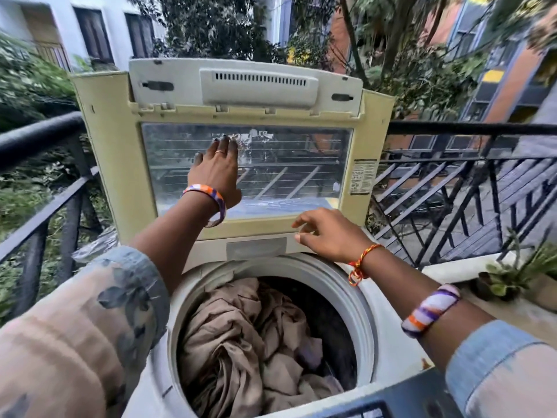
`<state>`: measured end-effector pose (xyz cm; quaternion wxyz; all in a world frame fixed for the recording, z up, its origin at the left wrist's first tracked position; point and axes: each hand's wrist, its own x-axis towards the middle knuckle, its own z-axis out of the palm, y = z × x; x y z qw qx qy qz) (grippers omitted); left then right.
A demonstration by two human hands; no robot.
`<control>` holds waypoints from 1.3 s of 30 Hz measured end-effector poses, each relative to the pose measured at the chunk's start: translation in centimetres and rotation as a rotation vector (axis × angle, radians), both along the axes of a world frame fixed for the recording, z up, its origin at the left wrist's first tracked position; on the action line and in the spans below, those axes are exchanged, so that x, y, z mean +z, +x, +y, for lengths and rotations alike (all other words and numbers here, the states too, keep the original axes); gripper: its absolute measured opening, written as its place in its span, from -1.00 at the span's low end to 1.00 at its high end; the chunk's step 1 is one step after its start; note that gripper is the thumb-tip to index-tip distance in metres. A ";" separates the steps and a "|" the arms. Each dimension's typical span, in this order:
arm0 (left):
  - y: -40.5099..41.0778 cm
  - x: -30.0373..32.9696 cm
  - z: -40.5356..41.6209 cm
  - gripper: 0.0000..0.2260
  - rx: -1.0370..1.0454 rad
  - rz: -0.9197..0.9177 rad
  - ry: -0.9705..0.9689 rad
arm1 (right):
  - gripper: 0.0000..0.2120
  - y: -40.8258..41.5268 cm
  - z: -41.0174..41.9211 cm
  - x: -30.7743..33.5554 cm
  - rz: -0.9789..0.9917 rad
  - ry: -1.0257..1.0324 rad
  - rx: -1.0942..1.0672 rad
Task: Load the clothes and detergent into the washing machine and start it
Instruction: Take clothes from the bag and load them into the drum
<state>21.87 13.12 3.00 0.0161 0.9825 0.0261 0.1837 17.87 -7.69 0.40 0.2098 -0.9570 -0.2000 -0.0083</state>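
Beige clothes (241, 342) fill the washing machine (388, 336) drum at 6 o'clock: soft, light, graspable anywhere. At 12, the upright lid (120, 164) looks stiff; take its top edge. Left hand (215, 173) presses its window, fingers straight; right hand (324, 233) hovers, fingers loosely apart. Detergent and controls are unseen.

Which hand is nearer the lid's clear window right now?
Left. The left hand lies flat against the clear window of the raised lid. The right hand hovers below the window, near the lid's lower frame, above the tub of clothes.
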 end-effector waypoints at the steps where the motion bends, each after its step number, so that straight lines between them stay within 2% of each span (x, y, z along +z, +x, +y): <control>1: 0.0 0.1 0.0 -0.20 0.001 0.005 0.004 | -0.75 -0.1 -0.1 0.0 0.005 -0.001 -0.004; 12: -0.7 0.6 0.2 -0.20 -0.022 0.034 0.016 | -0.74 0.0 -0.1 -0.7 0.036 0.046 -0.014; 17: -2.4 0.4 -0.8 -0.40 -0.068 -0.032 -0.020 | -0.76 0.0 -0.2 -0.9 0.019 0.095 -0.009; 22: -5.0 0.0 -3.6 -0.54 -0.297 0.140 -0.103 | -0.76 -0.8 -1.5 0.1 -0.026 0.184 0.004; 26: -6.4 -0.1 -5.7 -0.56 -0.344 0.083 -0.089 | -0.75 -2.0 -2.7 0.7 -0.101 0.234 0.006; 33: -5.4 0.5 -12.5 -0.65 -0.514 0.096 -0.072 | -0.75 -1.1 -7.4 1.5 -0.181 0.285 -0.025; 39: -3.4 -0.1 -22.0 -0.57 -0.637 0.228 0.022 | -0.83 0.2 -16.5 0.0 -0.208 0.262 -0.132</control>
